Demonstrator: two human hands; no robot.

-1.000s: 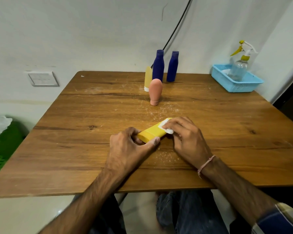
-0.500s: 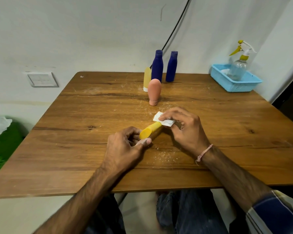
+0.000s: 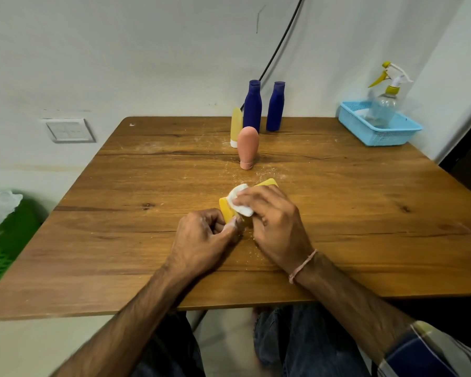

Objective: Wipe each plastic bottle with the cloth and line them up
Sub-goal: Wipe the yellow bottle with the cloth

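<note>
Wooden table (image 3: 365, 213), 4 standing bottles (image 3: 252, 110) at the back, mid-wipe on number 5: left hand (image 3: 201, 238) pinches the yellow bottle (image 3: 225, 210) lying mid-table, right hand (image 3: 275, 224) grips the white cloth (image 3: 238, 200) against it, so next I'd guess it gets stood beside them.

The right hand (image 3: 276, 227) mostly hides the yellow bottle (image 3: 268, 183).

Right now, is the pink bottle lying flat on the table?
No, the pink bottle stands upright on its cap end on the table, untouched by either hand.
</note>
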